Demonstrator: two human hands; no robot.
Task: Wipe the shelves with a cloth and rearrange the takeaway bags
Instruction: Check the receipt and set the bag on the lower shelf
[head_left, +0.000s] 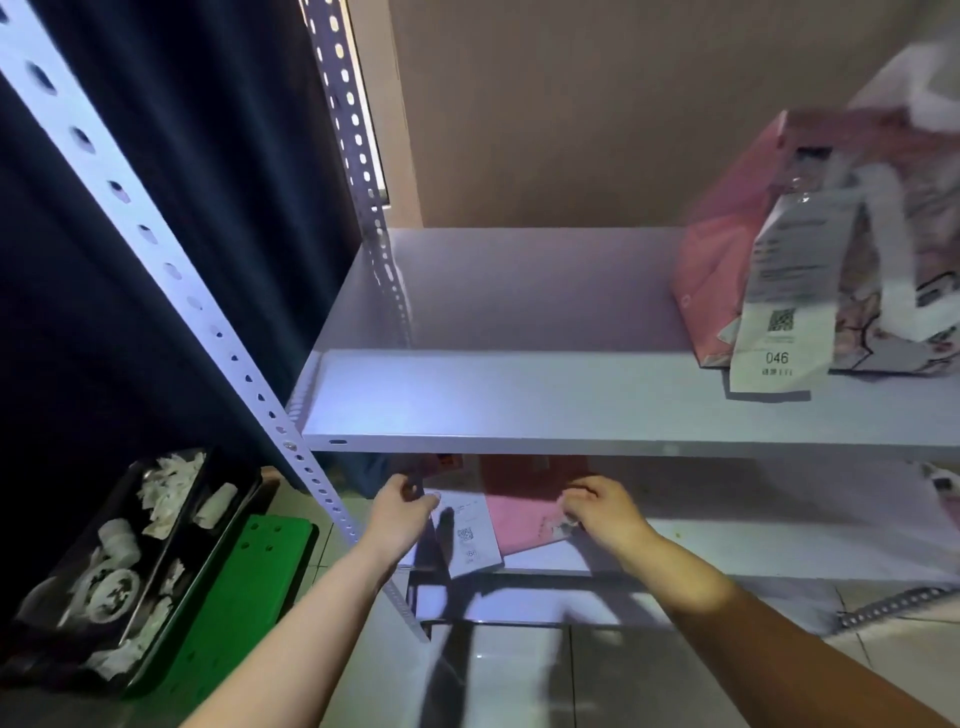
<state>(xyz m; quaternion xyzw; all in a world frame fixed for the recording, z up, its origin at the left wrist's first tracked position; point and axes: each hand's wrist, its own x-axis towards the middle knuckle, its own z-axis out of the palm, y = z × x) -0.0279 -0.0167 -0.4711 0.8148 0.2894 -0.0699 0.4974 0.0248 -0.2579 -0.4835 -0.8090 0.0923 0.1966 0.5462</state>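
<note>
Both arms reach under the upper shelf (571, 405), left hand (397, 512) and right hand (597, 506) gripping the pink bag (519, 514).

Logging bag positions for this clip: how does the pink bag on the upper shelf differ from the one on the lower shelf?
The upper bag stands upright at the shelf's right end, untouched; the lower bag lies flat, with the left hand and right hand on it. Both are pink with a white QR receipt attached.
</note>
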